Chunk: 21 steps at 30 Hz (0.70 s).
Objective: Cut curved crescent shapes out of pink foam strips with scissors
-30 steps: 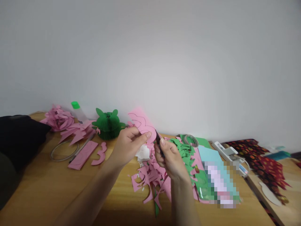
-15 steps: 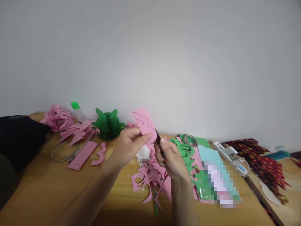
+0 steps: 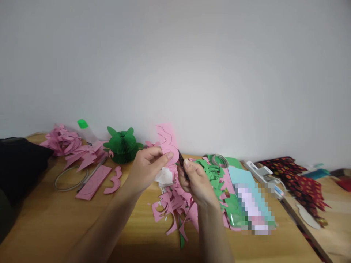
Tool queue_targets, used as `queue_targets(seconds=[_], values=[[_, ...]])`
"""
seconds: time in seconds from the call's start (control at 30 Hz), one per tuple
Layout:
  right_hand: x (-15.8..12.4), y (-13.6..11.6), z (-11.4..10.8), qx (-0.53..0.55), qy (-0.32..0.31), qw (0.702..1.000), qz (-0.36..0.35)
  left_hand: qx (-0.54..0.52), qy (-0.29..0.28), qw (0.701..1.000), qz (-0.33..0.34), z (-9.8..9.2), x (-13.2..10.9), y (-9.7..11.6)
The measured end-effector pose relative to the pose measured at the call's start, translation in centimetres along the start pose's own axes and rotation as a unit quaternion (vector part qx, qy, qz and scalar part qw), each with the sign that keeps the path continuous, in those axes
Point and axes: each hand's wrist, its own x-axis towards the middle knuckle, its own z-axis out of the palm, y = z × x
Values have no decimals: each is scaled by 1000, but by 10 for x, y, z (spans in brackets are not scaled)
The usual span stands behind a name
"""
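Note:
My left hand pinches a pink paper piece with curved lines drawn on it, held upright above the wooden table. My right hand is closed on small dark scissors, whose blades meet the lower right edge of the pink paper. Beneath both hands lies a heap of pink paper scraps and a crumpled white bit.
A green paper honeycomb ornament, a glue bottle with a green cap, pink cut shapes, a wire ring and a black bag sit left. Green scraps, a tape roll, blue paper and patterned fabric lie right.
The pink paper has turned a little in my left hand and now stands more upright. The view has shifted slightly, so everything sits a bit further left.

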Motion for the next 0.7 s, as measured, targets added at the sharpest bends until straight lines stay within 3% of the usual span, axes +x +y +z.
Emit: queue_targets(seconds=[0.13,0.3,0.5,0.7], values=[[0,-2,3,10,-2,1000,-2,0,-33,999,-17,-3,0,-3],[-1,-6,4,11,-26,999,-24,3,-26,1000,-10,-4,1,-5],[-7,-13,3,-10,-25,999,-36,-44,-18,999,3,1,0,-8],[-25,-17,-3,-22,-19,999,-29,-80,-46,995,-35,10,-7,-4]])
